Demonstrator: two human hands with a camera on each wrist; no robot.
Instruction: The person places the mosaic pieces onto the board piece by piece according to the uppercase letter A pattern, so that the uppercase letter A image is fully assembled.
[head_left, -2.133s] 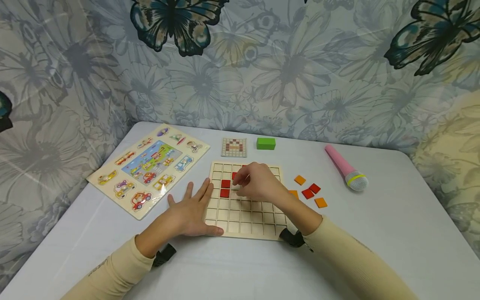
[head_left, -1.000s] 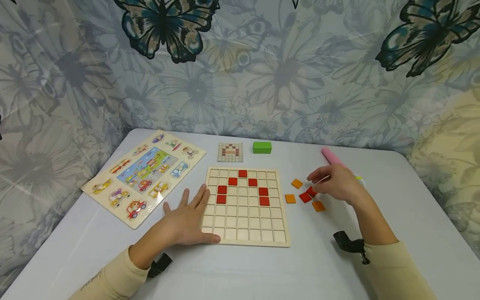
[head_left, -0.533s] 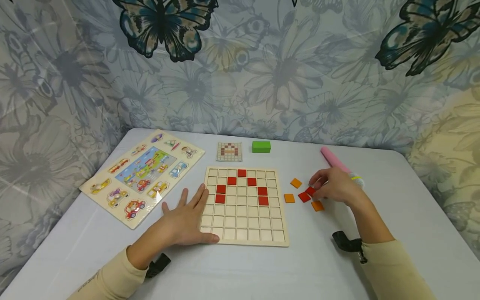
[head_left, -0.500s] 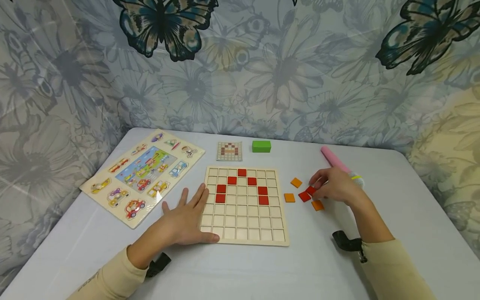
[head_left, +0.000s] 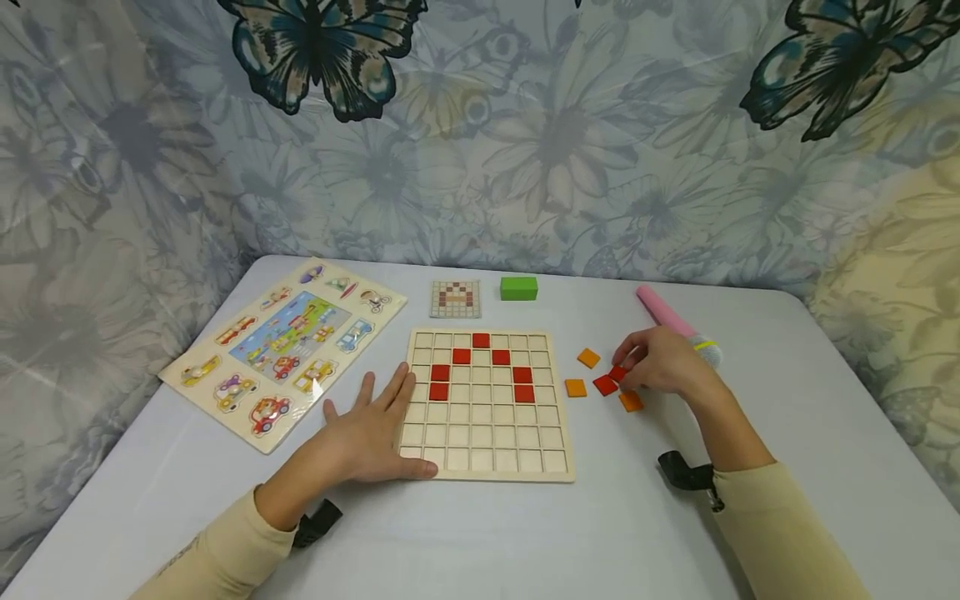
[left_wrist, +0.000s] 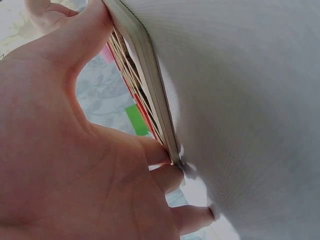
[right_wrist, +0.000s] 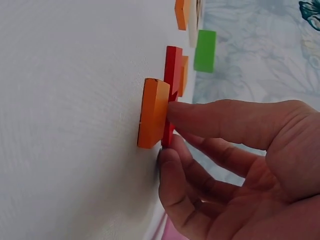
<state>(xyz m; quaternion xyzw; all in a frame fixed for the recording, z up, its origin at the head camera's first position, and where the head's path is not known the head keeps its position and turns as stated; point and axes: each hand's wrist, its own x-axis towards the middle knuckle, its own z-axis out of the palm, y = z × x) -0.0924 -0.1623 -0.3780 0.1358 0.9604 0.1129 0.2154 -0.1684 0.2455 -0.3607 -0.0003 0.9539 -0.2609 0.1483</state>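
Observation:
My left hand (head_left: 369, 433) lies with fingers spread along the left edge of a wooden grid board (head_left: 495, 477), its thumb on the near left corner. In the left wrist view the fingertips reach the board's side. Several red tiles sit in the grid's cells, forming an arch. Right of the board, my right hand (head_left: 662, 362) pinches a red tile (head_left: 617, 372) between thumb and fingers, low over the table. A second red tile (head_left: 605, 385) lies against it. In the right wrist view an orange tile (right_wrist: 154, 114) stands in front of the thumb tip.
Two more orange tiles, one farther back (head_left: 588, 357), lie beside the board. A pattern card (head_left: 455, 299) and a green block (head_left: 519, 288) are behind it. A vehicle picture puzzle (head_left: 285, 354) lies left; a pink toy microphone (head_left: 663, 312) lies behind my right hand.
My right hand has moved from over the board to the loose tiles at right and taken hold of a red one. The left hand stays on the board's edge. The head view shifts slightly.

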